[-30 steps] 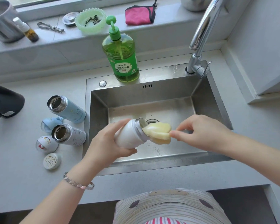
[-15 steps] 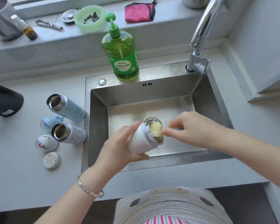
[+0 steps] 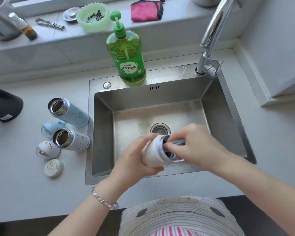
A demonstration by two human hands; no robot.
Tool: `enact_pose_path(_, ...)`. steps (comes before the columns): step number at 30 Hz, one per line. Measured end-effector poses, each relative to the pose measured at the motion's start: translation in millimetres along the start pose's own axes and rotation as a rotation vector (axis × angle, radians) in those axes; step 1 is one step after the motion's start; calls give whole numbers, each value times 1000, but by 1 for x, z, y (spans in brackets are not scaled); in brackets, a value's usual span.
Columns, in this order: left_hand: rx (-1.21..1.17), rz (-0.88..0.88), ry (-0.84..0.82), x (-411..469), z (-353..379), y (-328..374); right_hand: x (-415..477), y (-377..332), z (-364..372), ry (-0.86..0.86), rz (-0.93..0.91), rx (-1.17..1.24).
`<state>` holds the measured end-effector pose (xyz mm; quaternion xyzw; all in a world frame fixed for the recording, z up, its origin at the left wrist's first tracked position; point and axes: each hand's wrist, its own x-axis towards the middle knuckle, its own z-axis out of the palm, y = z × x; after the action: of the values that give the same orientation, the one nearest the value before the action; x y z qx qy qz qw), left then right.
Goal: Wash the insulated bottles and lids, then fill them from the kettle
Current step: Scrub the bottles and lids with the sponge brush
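While my left grip (image 3: 136,160) wraps the white bottle (image 3: 153,154), tilted over the sink (image 3: 102,133), my right grip (image 3: 194,147) pinches a blue-grey handle (image 3: 178,142) pushed into the bottle's mouth; its head is hidden inside. Judged: inside scrub, washing stage. On the worktop (image 3: 24,184) left of the sink sit the blue bottle (image 3: 70,113) and patterned bottle (image 3: 71,140), both open, three lids (image 3: 53,167) beside them; washed or not, cannot tell. Kettle (image 3: 3,106) far left; filling not yet begun.
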<state>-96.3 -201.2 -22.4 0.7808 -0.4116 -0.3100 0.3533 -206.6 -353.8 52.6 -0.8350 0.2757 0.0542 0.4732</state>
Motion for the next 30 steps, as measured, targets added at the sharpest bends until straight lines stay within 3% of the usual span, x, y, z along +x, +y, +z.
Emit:
enact_pose_path(5, -99, -114, 163, -2, -8, -12, -2, 7, -15, 212, 221, 519)
enact_pose_path(10, -10, -59, 12, -4, -3, -10, -2, 3, 8, 133, 226, 420)
enact_pose_path(14, -62, -132, 124, 0, -12, -11, 4, 9, -23, 265, 313, 611)
enact_pose_path(19, -41, -34, 8, 7, -1, 1, 4, 0, 11, 132, 238, 501)
enact_pose_path(23, -115, -94, 112, 5, -4, -5, 10, 7, -21, 365, 181, 711)
enact_pose_path(30, -144, -52, 79, 1, -1, 3, 1, 5, 0, 362, -49, 396)
